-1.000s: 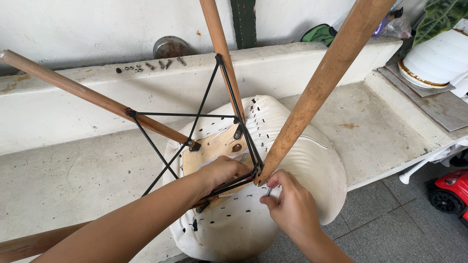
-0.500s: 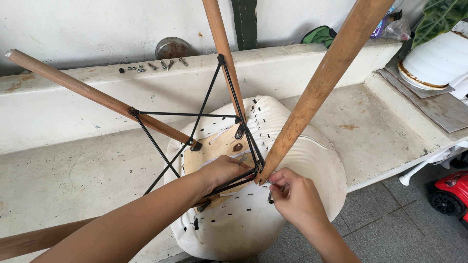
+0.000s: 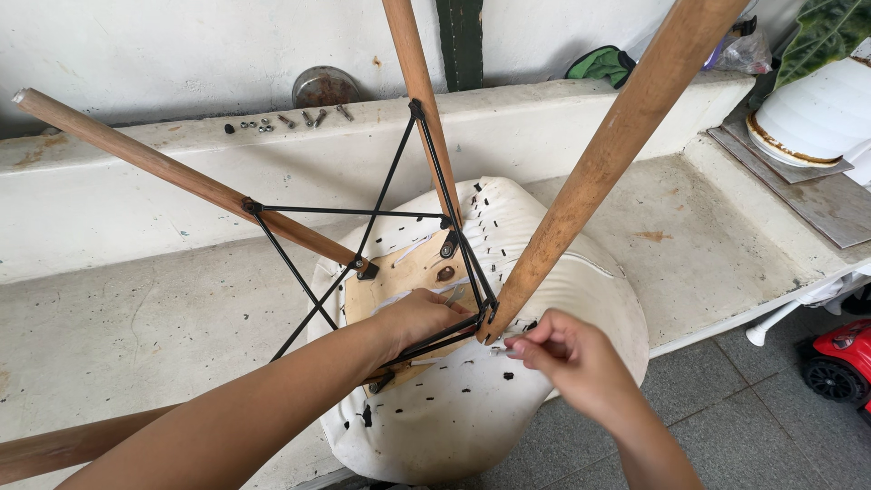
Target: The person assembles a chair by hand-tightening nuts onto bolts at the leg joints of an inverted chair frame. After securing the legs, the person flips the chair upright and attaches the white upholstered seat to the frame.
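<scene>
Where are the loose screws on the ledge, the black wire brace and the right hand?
loose screws (image 3: 288, 121), head view, middle of the scattered cluster.
black wire brace (image 3: 349, 211), head view, its horizontal rod.
right hand (image 3: 570, 356), head view, back of the hand.

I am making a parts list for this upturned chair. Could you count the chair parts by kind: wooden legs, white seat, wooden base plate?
Wooden legs: 4 (one only partly in view at lower left)
White seat: 1
Wooden base plate: 1
Total: 6
</scene>
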